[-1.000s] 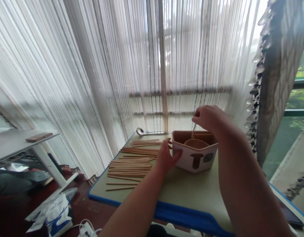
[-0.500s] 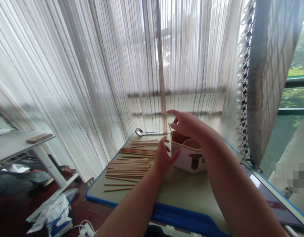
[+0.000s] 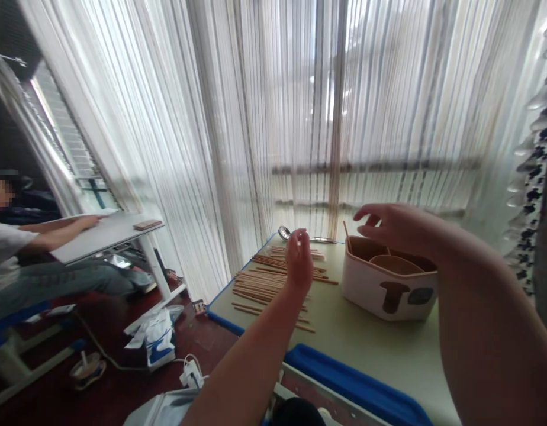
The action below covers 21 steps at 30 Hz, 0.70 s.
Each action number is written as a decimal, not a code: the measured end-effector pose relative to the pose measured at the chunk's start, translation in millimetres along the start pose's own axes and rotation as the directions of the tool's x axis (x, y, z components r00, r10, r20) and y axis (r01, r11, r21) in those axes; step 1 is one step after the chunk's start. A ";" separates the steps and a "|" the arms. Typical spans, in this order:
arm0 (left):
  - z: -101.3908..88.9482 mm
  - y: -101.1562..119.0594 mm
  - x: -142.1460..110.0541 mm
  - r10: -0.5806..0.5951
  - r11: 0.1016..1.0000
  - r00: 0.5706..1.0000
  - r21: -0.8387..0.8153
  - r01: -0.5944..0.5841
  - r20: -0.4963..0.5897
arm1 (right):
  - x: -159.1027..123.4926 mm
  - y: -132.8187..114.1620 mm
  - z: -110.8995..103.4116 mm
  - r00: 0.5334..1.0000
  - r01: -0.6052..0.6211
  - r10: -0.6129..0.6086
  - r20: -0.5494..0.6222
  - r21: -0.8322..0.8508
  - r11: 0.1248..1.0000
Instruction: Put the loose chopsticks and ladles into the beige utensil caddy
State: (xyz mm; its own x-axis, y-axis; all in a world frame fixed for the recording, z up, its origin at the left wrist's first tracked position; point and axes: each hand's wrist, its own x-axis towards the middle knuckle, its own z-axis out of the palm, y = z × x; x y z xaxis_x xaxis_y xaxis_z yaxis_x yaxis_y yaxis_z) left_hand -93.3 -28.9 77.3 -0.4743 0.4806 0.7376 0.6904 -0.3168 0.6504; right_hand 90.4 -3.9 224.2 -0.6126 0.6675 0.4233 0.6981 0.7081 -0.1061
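Note:
My left hand [image 3: 299, 260] is raised over the right part of the chopsticks [image 3: 260, 283], fingers bent upward with a small gap between them and nothing visible in them. These wooden chopsticks lie in loose rows on the table. Above the left rim of a white and brown divided utensil holder [image 3: 366, 287], my right hand [image 3: 384, 223] hovers with its fingers apart, holding nothing. One chopstick [image 3: 348, 236] leans upright in the holder's left compartment, just left of the right fingertips. Behind the left hand lies a metal slotted spoon [image 3: 284, 233], its handle partly hidden.
The pale table [image 3: 335, 331] has a blue edge, and a striped curtain [image 3: 238, 118] hangs behind it. At left, a person [image 3: 11, 248] sits at another table [image 3: 82, 239]. A white bag [image 3: 160, 340] and a power strip [image 3: 191, 374] are on the floor.
The view has swung left, bringing the seated person into sight. My left hand has moved off the holder toward the chopsticks. My right fingers have come away from the upright chopstick.

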 end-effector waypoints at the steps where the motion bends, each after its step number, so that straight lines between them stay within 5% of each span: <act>1: -9.2 -2.9 0.6 -0.029 0.998 0.999 0.054 0.027 0.028 | -1.4 -5.5 0.6 0.998 0.033 -0.034 0.045 0.021 0.999; 4: -38.2 -12.8 -8.3 -0.065 0.972 0.985 0.234 0.026 0.157 | -5.8 -26.4 9.3 0.978 0.137 -0.145 0.148 0.063 0.989; 6: -57.6 -20.9 -20.8 -0.053 0.934 0.987 0.356 -0.003 0.149 | -9.9 -42.6 26.7 0.975 0.177 -0.177 0.134 0.012 0.984; 11: -97.4 -40.2 -54.3 0.029 0.877 0.977 0.464 -0.125 0.210 | -38.5 -74.6 111.5 0.992 0.120 -0.124 0.012 0.163 0.979; 15: -107.6 -42.7 -67.6 0.163 0.902 0.966 0.367 -0.227 0.200 | -61.1 -77.0 167.2 0.992 0.125 -0.115 -0.059 0.217 0.968; 21: -103.1 -39.6 -67.2 0.065 0.856 0.956 0.476 -0.201 0.287 | -53.4 -63.3 185.6 0.994 0.090 -0.103 0.036 0.250 0.964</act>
State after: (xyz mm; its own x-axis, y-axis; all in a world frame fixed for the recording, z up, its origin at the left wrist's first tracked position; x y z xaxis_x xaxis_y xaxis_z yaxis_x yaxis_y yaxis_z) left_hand -145.1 -132.9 20.8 -0.2515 0.6736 0.6949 0.9466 0.0216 0.3217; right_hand 10.1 -41.5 41.3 -0.6941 0.5992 0.3990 0.5249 0.8005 -0.2892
